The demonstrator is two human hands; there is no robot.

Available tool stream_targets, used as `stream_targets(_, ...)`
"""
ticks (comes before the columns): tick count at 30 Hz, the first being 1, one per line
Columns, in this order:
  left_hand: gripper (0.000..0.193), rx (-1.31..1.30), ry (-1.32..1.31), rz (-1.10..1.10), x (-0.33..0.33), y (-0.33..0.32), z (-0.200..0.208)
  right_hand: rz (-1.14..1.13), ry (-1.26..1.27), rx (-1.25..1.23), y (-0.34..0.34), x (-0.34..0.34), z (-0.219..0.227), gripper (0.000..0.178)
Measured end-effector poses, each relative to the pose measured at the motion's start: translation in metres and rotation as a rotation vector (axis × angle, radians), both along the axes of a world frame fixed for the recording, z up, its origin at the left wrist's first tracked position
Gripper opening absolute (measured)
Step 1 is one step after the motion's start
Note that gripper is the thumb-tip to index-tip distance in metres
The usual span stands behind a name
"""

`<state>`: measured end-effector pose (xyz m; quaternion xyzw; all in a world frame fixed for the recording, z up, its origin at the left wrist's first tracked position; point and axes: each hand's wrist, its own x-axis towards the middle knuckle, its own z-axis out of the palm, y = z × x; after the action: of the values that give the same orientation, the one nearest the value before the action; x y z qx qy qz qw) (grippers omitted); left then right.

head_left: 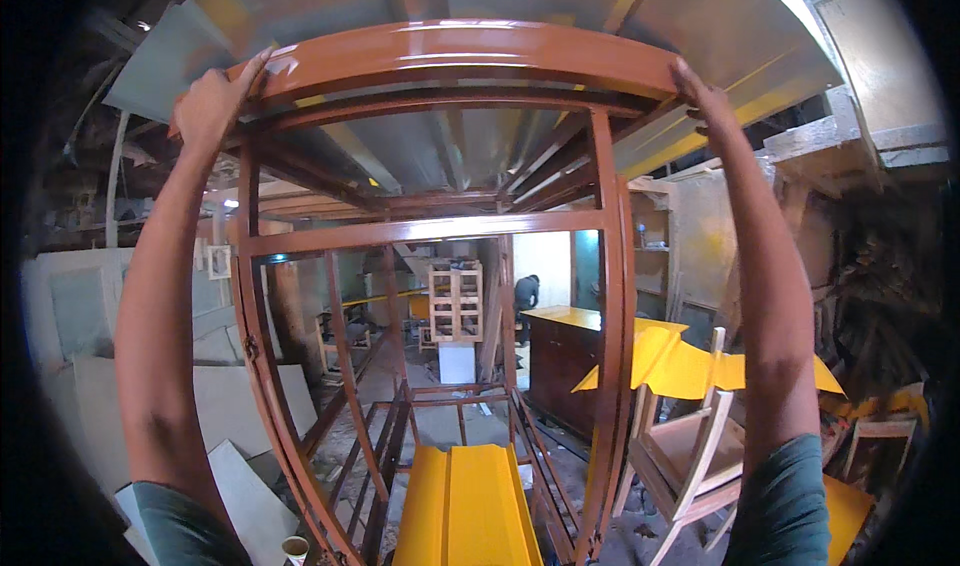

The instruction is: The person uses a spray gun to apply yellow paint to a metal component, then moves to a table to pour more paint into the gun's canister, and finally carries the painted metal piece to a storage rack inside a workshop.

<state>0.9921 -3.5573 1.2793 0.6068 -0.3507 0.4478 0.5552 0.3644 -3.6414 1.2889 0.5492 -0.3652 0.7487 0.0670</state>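
Observation:
Both my arms reach up to the top front beam (470, 51) of a tall reddish-brown metal frame. My left hand (212, 106) is closed round the beam's left end, with the thumb on its front face. At the right end my right hand (706, 101) grips the corner, fingers curled and partly hidden. Below the beam, the frame's uprights (615, 296) and crossbar (430, 230) enclose an open bay. A large grey metal sheet (400, 156) with yellow patches spreads above and behind the beam. Low inside the frame lies a folded yellow metal sheet (465, 506).
To the right stand a wooden chair frame (690, 456), yellow sheeting (680, 361) and a dark brown cabinet (560, 366). Pale boards (200, 406) lean at left near a cup (295, 548). Further back are a wooden rack (455, 301) and a bending person (527, 294).

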Motion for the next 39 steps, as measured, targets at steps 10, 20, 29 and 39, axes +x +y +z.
stream_targets(10, 0.096, 0.105, 0.107, -0.129, 0.024, 0.0, 0.03, 0.461, -0.091, 0.259, -0.027, -0.04, 0.042, 0.106)
stream_targets(20, 0.048, -0.064, 0.075, -1.231, 0.049, -0.031, 0.06, 0.619, -0.155, 0.088, -0.043, -0.028, 0.051, 0.101)
stream_targets(29, 0.053, -0.202, -0.052, -1.014, 0.06, -0.045, 0.101, 0.518, 0.079, -0.117, -0.019, -0.016, 0.073, 0.108)
stream_targets(39, 0.073, -0.073, -0.083, -0.651, 0.09, 0.004, 0.113, 0.28, 0.103, -0.415, 0.018, -0.009, 0.087, 0.099)
